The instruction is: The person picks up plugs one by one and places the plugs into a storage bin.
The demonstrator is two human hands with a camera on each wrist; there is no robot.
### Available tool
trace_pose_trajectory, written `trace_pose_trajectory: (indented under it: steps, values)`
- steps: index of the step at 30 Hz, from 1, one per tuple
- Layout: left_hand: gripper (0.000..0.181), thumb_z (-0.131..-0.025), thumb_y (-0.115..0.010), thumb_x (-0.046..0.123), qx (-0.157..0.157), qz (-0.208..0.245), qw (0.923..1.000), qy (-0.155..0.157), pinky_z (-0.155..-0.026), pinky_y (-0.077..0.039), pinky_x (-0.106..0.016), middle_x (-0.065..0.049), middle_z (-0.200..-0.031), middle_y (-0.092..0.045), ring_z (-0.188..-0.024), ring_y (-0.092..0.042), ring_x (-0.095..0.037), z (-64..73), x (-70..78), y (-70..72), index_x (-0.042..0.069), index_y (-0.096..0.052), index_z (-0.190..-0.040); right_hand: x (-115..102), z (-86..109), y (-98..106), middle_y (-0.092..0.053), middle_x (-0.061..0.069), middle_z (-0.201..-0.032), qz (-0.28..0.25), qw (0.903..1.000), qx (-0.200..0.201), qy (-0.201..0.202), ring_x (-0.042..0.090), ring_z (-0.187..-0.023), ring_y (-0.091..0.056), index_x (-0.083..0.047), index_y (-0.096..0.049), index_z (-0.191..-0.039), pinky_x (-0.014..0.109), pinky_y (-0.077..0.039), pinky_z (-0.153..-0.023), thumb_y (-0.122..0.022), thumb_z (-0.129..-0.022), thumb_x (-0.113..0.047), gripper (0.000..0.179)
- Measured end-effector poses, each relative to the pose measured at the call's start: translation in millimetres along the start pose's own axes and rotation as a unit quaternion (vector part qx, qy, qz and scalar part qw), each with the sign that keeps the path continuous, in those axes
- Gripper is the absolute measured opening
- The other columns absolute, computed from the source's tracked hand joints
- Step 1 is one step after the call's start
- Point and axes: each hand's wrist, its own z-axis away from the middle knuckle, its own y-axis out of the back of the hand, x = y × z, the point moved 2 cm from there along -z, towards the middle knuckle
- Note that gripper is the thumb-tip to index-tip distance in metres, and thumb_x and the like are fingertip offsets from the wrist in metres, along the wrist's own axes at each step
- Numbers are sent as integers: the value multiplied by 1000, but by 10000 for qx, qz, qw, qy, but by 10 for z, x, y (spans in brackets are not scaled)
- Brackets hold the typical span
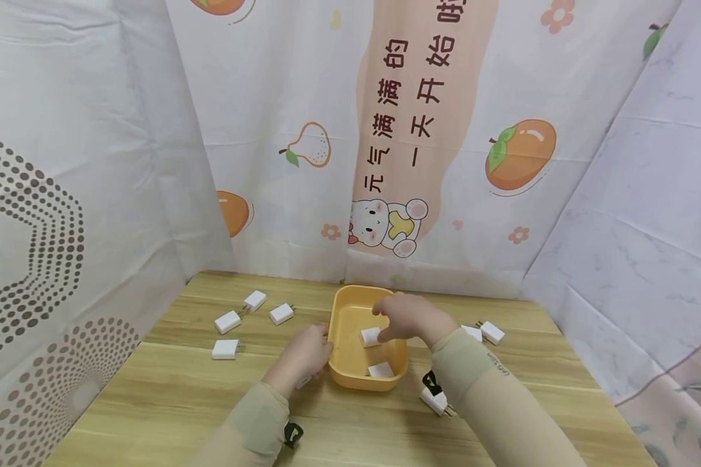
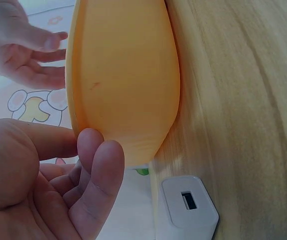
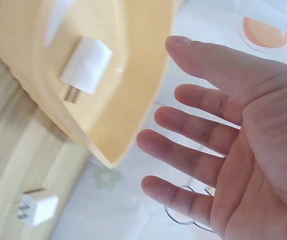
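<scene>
An orange plastic bin [image 1: 341, 383] stands on the wooden table, holding white charger plugs [image 1: 381, 370] on its floor. My left hand [image 1: 305, 355] is at the bin's left side, and in the left wrist view its thumb and fingertips pinch the rim. Over the bin's right side hovers my right hand [image 1: 411, 316], its fingers spread and slightly bent with nothing between them. In the head view its thumb appears close to another plug [image 1: 370, 336] inside the bin. The right wrist view shows that hand [image 3: 263, 135] apart from the plug [image 3: 87, 65].
Several white plugs lie left of the bin, among them one plug [image 1: 225, 349] nearest me. On the right are a plug [image 1: 492, 333] at the back and another plug [image 1: 434, 400] near my right wrist. Printed curtains [image 1: 304, 214] enclose the table [image 1: 169, 383].
</scene>
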Motion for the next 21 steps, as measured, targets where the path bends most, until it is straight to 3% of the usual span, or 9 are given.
trace_pose_trajectory:
  steps: [8, 21]
  values:
    - [45, -104, -52, 12, 6, 29, 10000, 33, -42, -48, -30, -9, -59, -63, -42, -58, -17, 5, -3, -1, -8, -50, -144, 102, 135, 215, -66, 4, -131, -109, 9990, 329, -268, 29, -122, -58, -17, -67, -133, 55, -47, -99, -87, -81, -35, 59]
    - [45, -104, -52, 12, -8, 51, 10000, -14, -40, -46, -27, -7, -56, -61, -41, -57, -15, 3, -23, -23, -9, -49, -144, 162, 164, 203, -67, 3, -127, -187, 9989, 353, -257, 29, -120, -59, -15, -66, -134, 55, -47, -98, -86, -82, -35, 59]
